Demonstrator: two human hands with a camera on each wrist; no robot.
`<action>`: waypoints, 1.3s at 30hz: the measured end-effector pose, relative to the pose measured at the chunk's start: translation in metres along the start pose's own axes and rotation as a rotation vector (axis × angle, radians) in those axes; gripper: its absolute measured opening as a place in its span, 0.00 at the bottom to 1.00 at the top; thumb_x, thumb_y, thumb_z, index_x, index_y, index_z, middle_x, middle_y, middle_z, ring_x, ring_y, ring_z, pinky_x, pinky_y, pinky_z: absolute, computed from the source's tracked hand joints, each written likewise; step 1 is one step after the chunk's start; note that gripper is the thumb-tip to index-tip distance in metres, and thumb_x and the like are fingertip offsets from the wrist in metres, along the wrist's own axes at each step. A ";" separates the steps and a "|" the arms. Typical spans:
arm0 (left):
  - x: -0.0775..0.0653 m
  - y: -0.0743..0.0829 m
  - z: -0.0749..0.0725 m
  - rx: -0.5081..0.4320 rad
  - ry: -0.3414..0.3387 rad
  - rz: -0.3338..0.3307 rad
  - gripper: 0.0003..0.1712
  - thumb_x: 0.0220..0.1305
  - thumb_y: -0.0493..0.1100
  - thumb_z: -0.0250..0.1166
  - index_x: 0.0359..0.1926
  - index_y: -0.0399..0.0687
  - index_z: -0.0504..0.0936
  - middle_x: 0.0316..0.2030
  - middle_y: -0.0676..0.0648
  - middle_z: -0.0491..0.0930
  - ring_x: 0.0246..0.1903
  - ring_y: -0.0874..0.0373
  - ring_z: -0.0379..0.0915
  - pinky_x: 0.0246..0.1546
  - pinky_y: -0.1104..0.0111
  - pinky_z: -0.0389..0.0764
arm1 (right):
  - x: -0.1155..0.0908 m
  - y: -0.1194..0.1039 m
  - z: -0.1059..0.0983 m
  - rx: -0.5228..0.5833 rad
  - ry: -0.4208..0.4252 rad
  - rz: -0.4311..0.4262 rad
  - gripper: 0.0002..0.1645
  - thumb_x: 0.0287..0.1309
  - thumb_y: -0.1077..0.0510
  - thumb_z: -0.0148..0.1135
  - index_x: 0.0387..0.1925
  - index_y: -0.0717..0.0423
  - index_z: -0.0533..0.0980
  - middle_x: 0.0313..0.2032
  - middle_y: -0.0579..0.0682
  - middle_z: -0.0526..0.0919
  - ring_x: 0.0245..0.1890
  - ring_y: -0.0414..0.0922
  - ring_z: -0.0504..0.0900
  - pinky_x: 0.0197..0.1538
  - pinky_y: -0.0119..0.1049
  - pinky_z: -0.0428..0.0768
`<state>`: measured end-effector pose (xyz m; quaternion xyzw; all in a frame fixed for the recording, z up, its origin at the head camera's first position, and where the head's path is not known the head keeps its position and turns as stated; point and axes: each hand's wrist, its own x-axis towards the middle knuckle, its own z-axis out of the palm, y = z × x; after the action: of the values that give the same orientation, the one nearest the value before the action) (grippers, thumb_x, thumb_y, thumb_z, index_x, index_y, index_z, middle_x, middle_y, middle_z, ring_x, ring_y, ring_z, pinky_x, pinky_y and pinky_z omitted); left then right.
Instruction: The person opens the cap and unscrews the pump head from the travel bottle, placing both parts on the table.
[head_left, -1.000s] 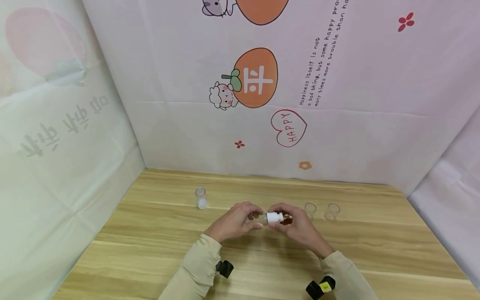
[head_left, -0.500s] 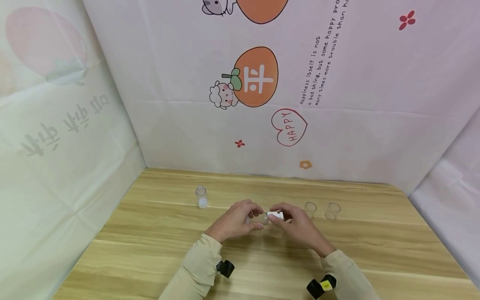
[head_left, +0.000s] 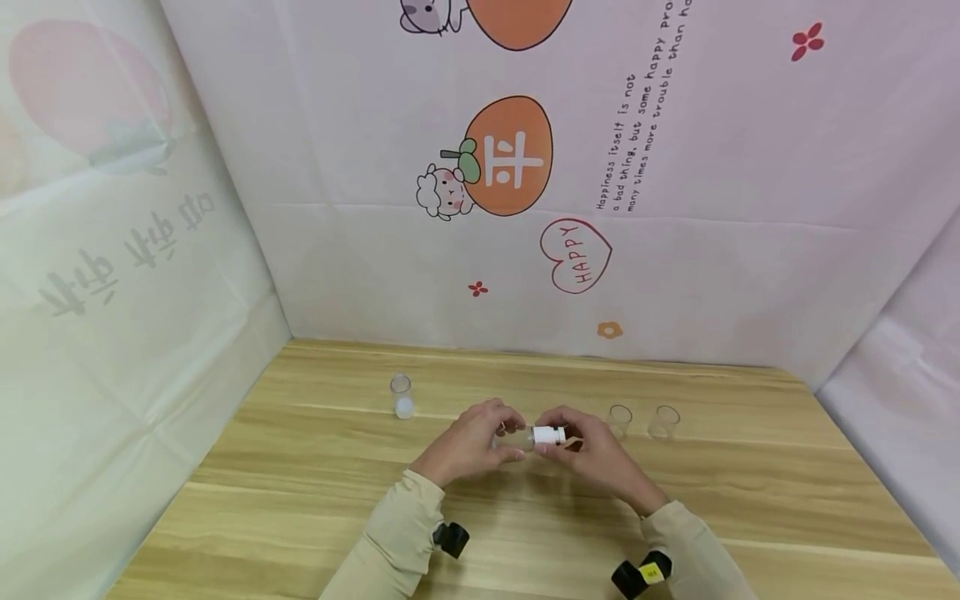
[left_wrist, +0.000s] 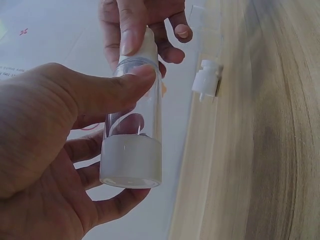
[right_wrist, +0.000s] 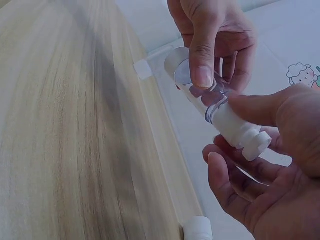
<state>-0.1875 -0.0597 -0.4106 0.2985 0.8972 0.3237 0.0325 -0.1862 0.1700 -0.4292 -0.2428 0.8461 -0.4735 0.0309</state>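
Observation:
My left hand point(head_left: 468, 442) grips a clear cylindrical pump bottle with a white base point(left_wrist: 131, 157), thumb along its near side and fingers behind. At the bottle's other end sits a white pump head point(right_wrist: 235, 125), pinched between the thumb and fingers of my right hand point(head_left: 600, 458). Bottle and pump head lie in one line, held sideways above the table in the head view. The right wrist view shows the pump's nozzle end point(right_wrist: 256, 143) poking out past my right thumb, over the curled fingers.
Toward the back left of the wooden table point(head_left: 315, 492) is another clear bottle body with a white bottom point(head_left: 402, 397). Two clear cups point(head_left: 664, 422) stand right of my right hand. A loose white pump head point(left_wrist: 206, 80) lies near them. Printed cloth walls point(head_left: 360, 275) border the table.
My right thumb and fingers turned over the pump head half a second ago and have now swung back, uncovering its white side. The left hand stays nearly still on the bottle.

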 end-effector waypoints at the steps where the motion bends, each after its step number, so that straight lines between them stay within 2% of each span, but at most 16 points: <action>1: 0.000 0.000 0.000 -0.001 0.001 0.000 0.21 0.64 0.46 0.73 0.54 0.42 0.83 0.46 0.47 0.80 0.45 0.56 0.76 0.47 0.68 0.79 | 0.000 0.000 0.000 0.000 -0.002 -0.009 0.16 0.63 0.57 0.71 0.50 0.54 0.79 0.43 0.48 0.84 0.39 0.44 0.81 0.40 0.39 0.83; 6: 0.000 -0.001 0.000 0.008 0.004 0.000 0.21 0.65 0.47 0.73 0.55 0.42 0.83 0.47 0.47 0.79 0.45 0.55 0.76 0.47 0.67 0.79 | 0.000 0.000 0.000 -0.008 -0.005 0.008 0.27 0.61 0.53 0.73 0.59 0.57 0.76 0.47 0.51 0.83 0.40 0.45 0.81 0.40 0.40 0.82; 9: 0.001 -0.001 0.000 0.008 0.010 0.000 0.21 0.64 0.46 0.73 0.54 0.42 0.83 0.47 0.47 0.80 0.45 0.55 0.76 0.47 0.67 0.79 | 0.000 -0.002 0.000 -0.024 0.004 0.057 0.29 0.64 0.47 0.70 0.60 0.59 0.76 0.44 0.51 0.83 0.37 0.44 0.81 0.36 0.37 0.81; 12: 0.001 0.000 -0.001 0.006 0.018 0.001 0.21 0.64 0.45 0.73 0.54 0.42 0.83 0.47 0.46 0.80 0.45 0.55 0.76 0.47 0.67 0.79 | 0.001 -0.004 0.000 -0.027 0.009 0.114 0.26 0.69 0.44 0.64 0.56 0.60 0.78 0.38 0.50 0.84 0.33 0.45 0.80 0.33 0.35 0.79; 18: 0.000 0.002 -0.001 0.024 0.025 0.005 0.20 0.64 0.45 0.73 0.54 0.43 0.83 0.47 0.47 0.80 0.45 0.56 0.76 0.48 0.67 0.79 | 0.001 -0.006 0.000 0.061 -0.006 0.188 0.23 0.73 0.43 0.57 0.45 0.60 0.82 0.30 0.52 0.84 0.33 0.50 0.83 0.34 0.39 0.83; 24: -0.001 0.001 -0.001 0.025 0.021 0.000 0.20 0.63 0.45 0.74 0.54 0.44 0.83 0.47 0.48 0.80 0.46 0.55 0.76 0.48 0.67 0.79 | 0.000 -0.005 0.000 0.047 -0.008 0.125 0.16 0.70 0.47 0.64 0.46 0.56 0.82 0.35 0.54 0.84 0.33 0.50 0.82 0.31 0.36 0.81; 27: -0.001 0.000 0.000 0.027 0.018 0.000 0.20 0.63 0.45 0.74 0.54 0.44 0.83 0.47 0.49 0.79 0.46 0.56 0.76 0.48 0.67 0.79 | 0.000 -0.003 0.000 0.018 -0.005 0.060 0.15 0.67 0.49 0.68 0.47 0.54 0.80 0.39 0.51 0.84 0.35 0.46 0.81 0.34 0.36 0.81; 30: -0.001 0.000 -0.001 0.034 0.017 0.000 0.20 0.64 0.45 0.73 0.54 0.44 0.83 0.48 0.50 0.79 0.47 0.56 0.76 0.48 0.67 0.79 | -0.001 -0.002 -0.001 -0.002 -0.009 0.010 0.18 0.64 0.51 0.70 0.51 0.55 0.78 0.43 0.50 0.83 0.38 0.45 0.81 0.40 0.39 0.82; 32: -0.001 0.000 -0.001 0.035 0.015 0.000 0.20 0.64 0.45 0.73 0.54 0.43 0.82 0.48 0.50 0.79 0.47 0.56 0.76 0.48 0.67 0.79 | -0.001 -0.002 -0.002 -0.008 -0.015 0.008 0.22 0.64 0.51 0.70 0.55 0.57 0.77 0.45 0.50 0.83 0.38 0.45 0.81 0.41 0.39 0.82; 35: 0.000 0.000 -0.001 0.035 0.015 -0.001 0.21 0.64 0.45 0.73 0.55 0.43 0.82 0.48 0.50 0.79 0.46 0.56 0.76 0.48 0.67 0.79 | -0.001 -0.003 -0.002 -0.020 -0.022 0.059 0.26 0.67 0.47 0.67 0.58 0.59 0.75 0.42 0.50 0.82 0.36 0.45 0.80 0.37 0.37 0.80; 39: 0.001 0.000 -0.001 0.032 0.023 0.002 0.20 0.64 0.45 0.74 0.54 0.43 0.83 0.47 0.50 0.80 0.46 0.56 0.76 0.48 0.67 0.79 | 0.000 -0.003 -0.001 0.014 -0.018 0.162 0.26 0.73 0.41 0.57 0.53 0.61 0.78 0.34 0.52 0.83 0.33 0.49 0.81 0.31 0.37 0.81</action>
<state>-0.1883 -0.0599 -0.4102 0.2963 0.9023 0.3128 0.0171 -0.1854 0.1690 -0.4259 -0.1779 0.8593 -0.4731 0.0785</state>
